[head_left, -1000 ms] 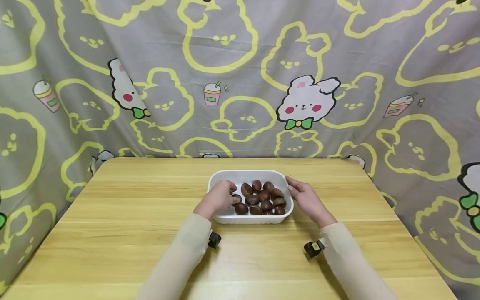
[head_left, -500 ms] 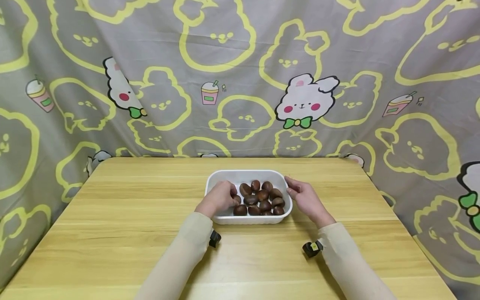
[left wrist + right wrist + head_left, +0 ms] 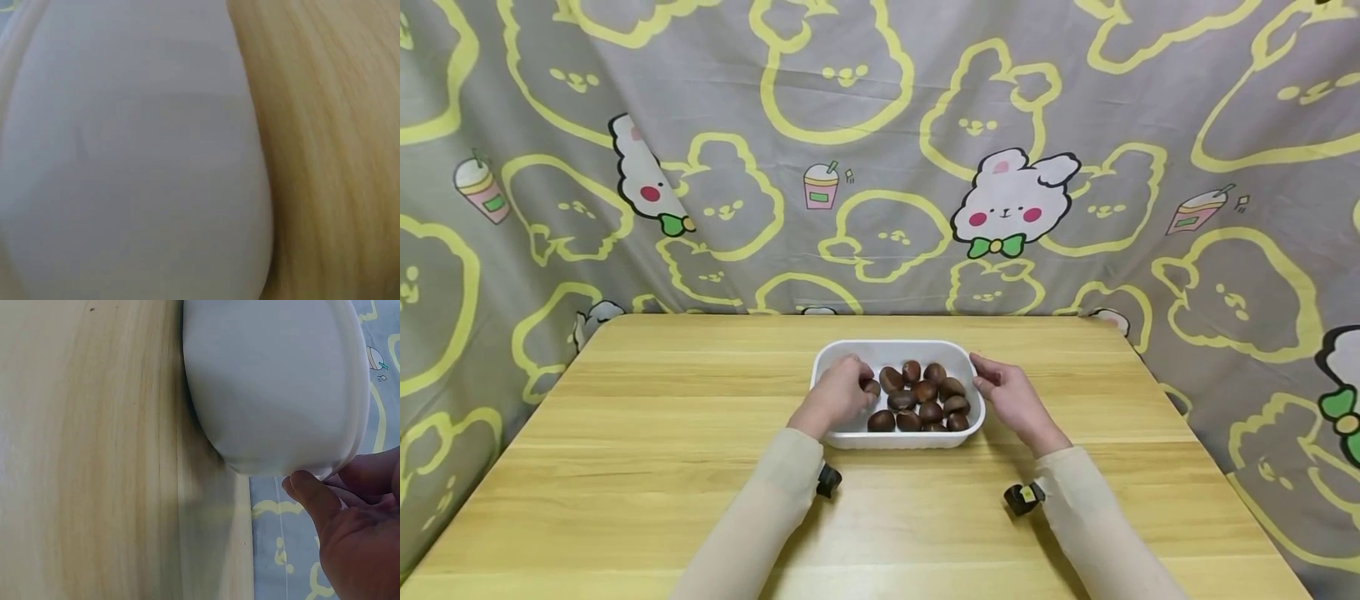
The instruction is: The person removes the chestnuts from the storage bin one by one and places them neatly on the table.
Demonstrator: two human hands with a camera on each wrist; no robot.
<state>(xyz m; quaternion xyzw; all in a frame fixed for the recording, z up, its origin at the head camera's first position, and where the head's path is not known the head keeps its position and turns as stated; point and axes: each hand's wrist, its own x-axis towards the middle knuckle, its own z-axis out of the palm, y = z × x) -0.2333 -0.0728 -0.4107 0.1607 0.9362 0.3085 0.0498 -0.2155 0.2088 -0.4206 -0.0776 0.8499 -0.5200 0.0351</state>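
A white rectangular tub (image 3: 895, 440) on the wooden table holds several brown chestnuts, among them a chestnut (image 3: 901, 400) near the middle. My left hand (image 3: 838, 393) reaches over the tub's left side, its thumb and fingers round a chestnut (image 3: 872, 387) partly hidden by them. In the left wrist view the tub's outer wall (image 3: 137, 156) fills most of the picture, and no fingers show. At the tub's right end, my right hand (image 3: 1013, 400) pinches the rim. The right wrist view shows that thumb (image 3: 312, 494) against the outside wall, the other fingers partly hidden.
The wooden table (image 3: 647, 467) extends on all sides of the tub. Behind its far edge hangs a grey curtain (image 3: 880, 167) with yellow cartoon outlines. Black wrist cameras, such as the right camera (image 3: 1024, 498), hang beneath both sleeves.
My left fingers have closed round a chestnut at the tub's left side and shifted it slightly toward the back. The right hand keeps its place on the rim.
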